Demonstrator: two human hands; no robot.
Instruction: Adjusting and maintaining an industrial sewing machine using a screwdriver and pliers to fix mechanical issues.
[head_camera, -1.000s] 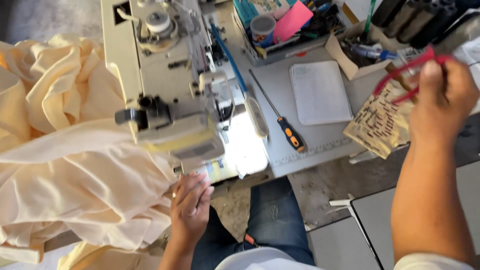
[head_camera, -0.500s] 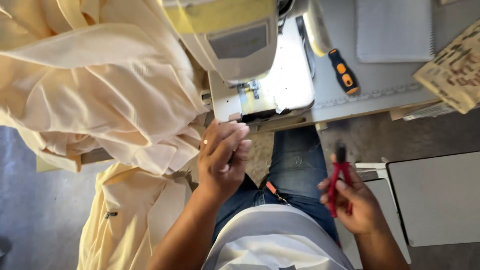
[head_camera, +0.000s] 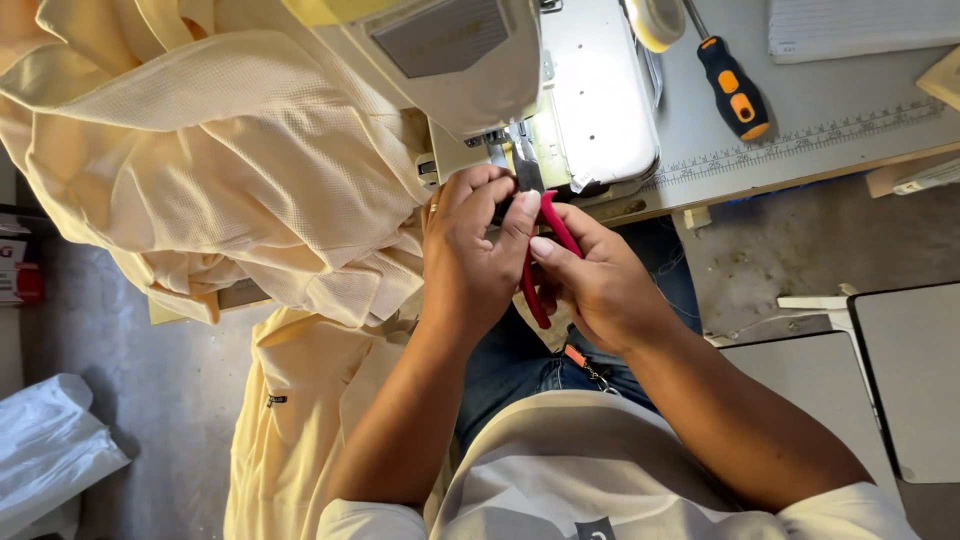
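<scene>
My right hand (head_camera: 600, 285) is closed around red-handled snips (head_camera: 545, 262). The handles run down through my palm toward my lap, and the tips point up and away from me, at the needle area under the head of the sewing machine (head_camera: 450, 60). So the tool's long axis lies nearly straight along the line from my body to the machine, tilted a little to the left at the top.

My left hand (head_camera: 470, 255) is just beside it, touching it at the fingertips. Its fingers are curled and pinched over something small right at the front edge of the machine bed; I cannot tell whether that is a thread or a fold of cloth, as my own fingers hide it. The left hand is nearer the needle; the snips' blades come in from the right and from below, and they are hidden behind my left thumb.

The yellow fabric (head_camera: 220, 170) is heaped to the left of both hands, spilling off the table and down past my knee. A screwdriver (head_camera: 735, 90) lies well apart on the table to the right.
</scene>
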